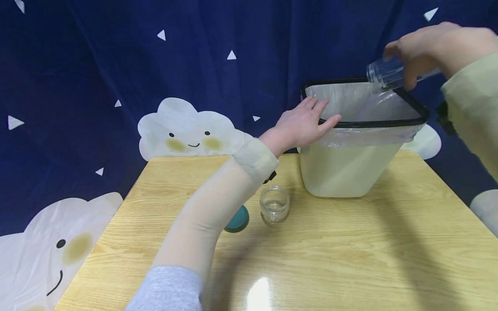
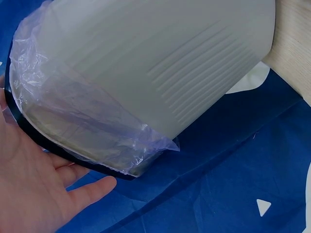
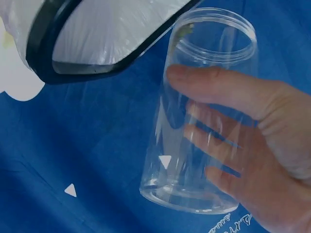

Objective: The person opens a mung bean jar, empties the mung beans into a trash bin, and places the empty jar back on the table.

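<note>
My right hand (image 1: 432, 47) grips a clear jar (image 1: 385, 74), tipped on its side with its open mouth over the bin. In the right wrist view, the jar (image 3: 199, 136) has a threaded mouth and see-through walls, with a small greenish bit (image 3: 184, 31) just inside the mouth. Fingers curl round its far side, thumb across the near side. My left hand (image 1: 305, 123) rests on the near left rim of the cream bin (image 1: 342, 168), its fingers extended and thumb apart. A clear bag lines the bin and folds over below the black rim (image 1: 373, 124).
On the wooden table (image 1: 330, 250), a small clear container (image 1: 274, 204) stands in front of the bin. A teal lid (image 1: 238, 219) lies to its left, partly hidden by my left forearm. Behind hangs a dark blue curtain (image 1: 116, 52) with white triangles and clouds.
</note>
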